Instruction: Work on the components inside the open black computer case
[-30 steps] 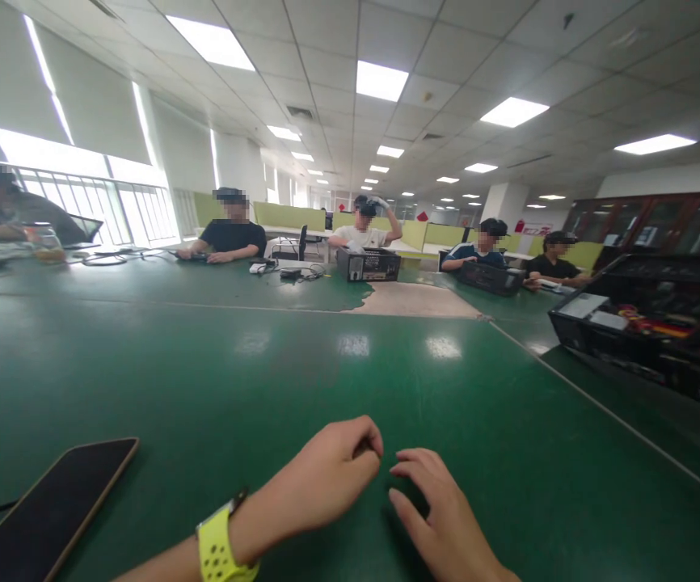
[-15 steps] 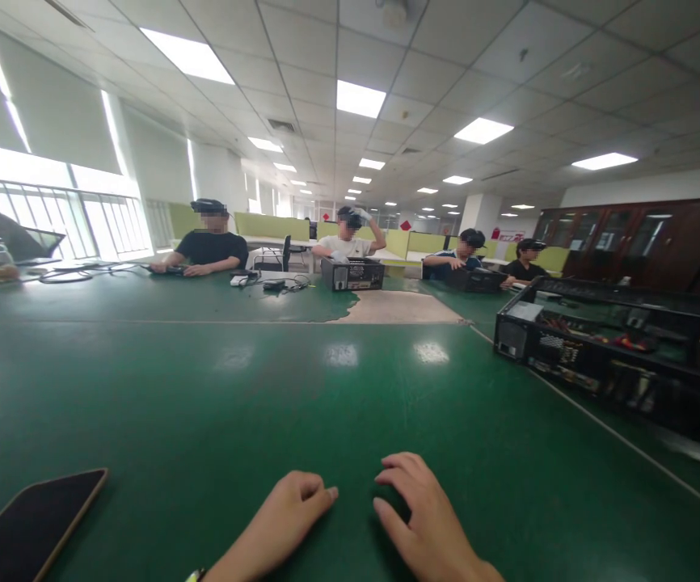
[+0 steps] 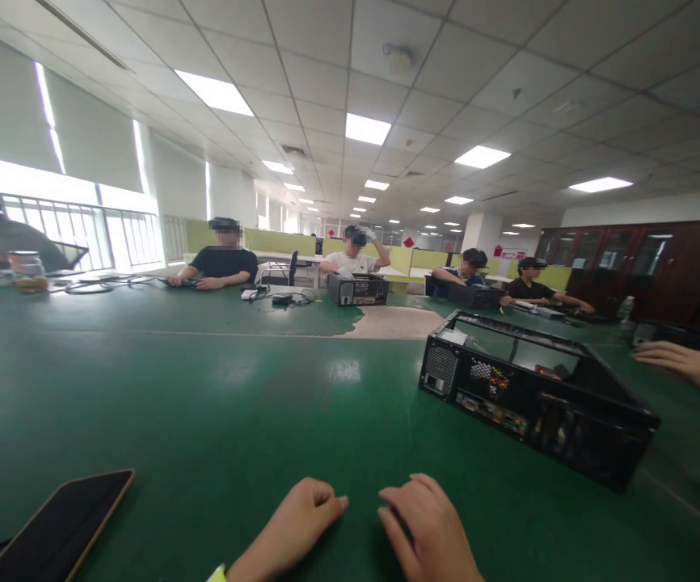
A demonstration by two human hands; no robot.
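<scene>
My left hand (image 3: 293,529) rests on the green table (image 3: 217,404) near the front edge, fingers loosely curled with nothing in them. My right hand (image 3: 432,529) lies right beside it, palm down, fingers bent and a little apart, also holding nothing. An open black computer case (image 3: 537,396) stands on the table to the right, a short way beyond my right hand. A dark phone (image 3: 59,529) lies face up at the lower left, apart from my left hand.
Another person's hand (image 3: 689,368) reaches in at the right edge, behind the case. Several people sit along the far side with more black cases (image 3: 357,288) and cables (image 3: 277,297). A worn bare patch (image 3: 390,323) marks the table's middle.
The black case has slid left and nearer, toward the table's middle, and the other person's hand shows further in. My hands have stayed together near the front edge. The view has shifted.
</scene>
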